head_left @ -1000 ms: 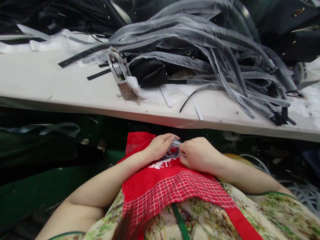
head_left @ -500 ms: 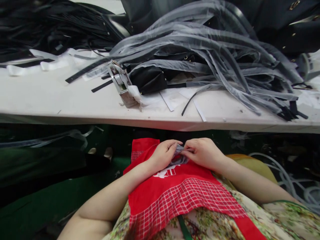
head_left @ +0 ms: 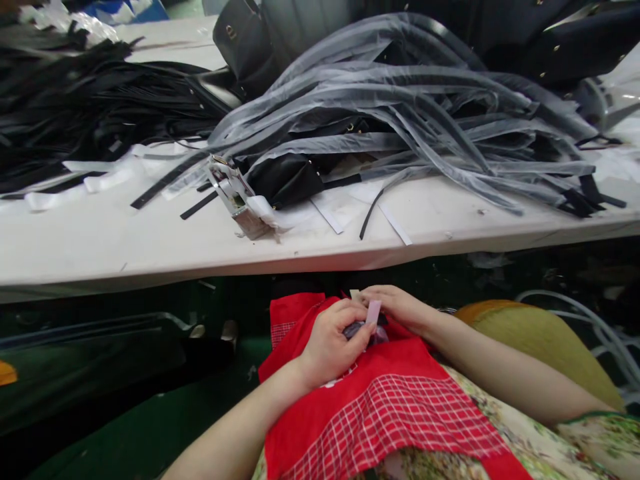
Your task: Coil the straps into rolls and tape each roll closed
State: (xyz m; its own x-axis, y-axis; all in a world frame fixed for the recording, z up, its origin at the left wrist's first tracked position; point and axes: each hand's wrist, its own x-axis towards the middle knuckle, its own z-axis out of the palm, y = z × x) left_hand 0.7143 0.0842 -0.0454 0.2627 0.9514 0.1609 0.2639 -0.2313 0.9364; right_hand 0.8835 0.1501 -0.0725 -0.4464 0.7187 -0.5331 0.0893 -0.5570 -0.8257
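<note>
Both my hands rest in my lap on a red apron (head_left: 380,413) with a checked band, below the table edge. My left hand (head_left: 333,343) is closed around a small dark, plastic-wrapped item (head_left: 361,329) with a pale tag (head_left: 373,312) sticking up from it. My right hand (head_left: 395,308) is closed too, fingers pinching the same item from the right side. What the item is stays unclear.
A white table (head_left: 100,247) runs across in front of me. On it lie a heap of plastic-sleeved black straps (head_left: 400,127), loose black straps (head_left: 75,113) at the left, black bags (head_left: 250,47) behind, and a small metal tool (head_left: 235,200) near the edge.
My hands have shifted slightly right and lower in view as my head rose. A pale tag now sticks up between my fingers; the left hand has curled more tightly over the item.
</note>
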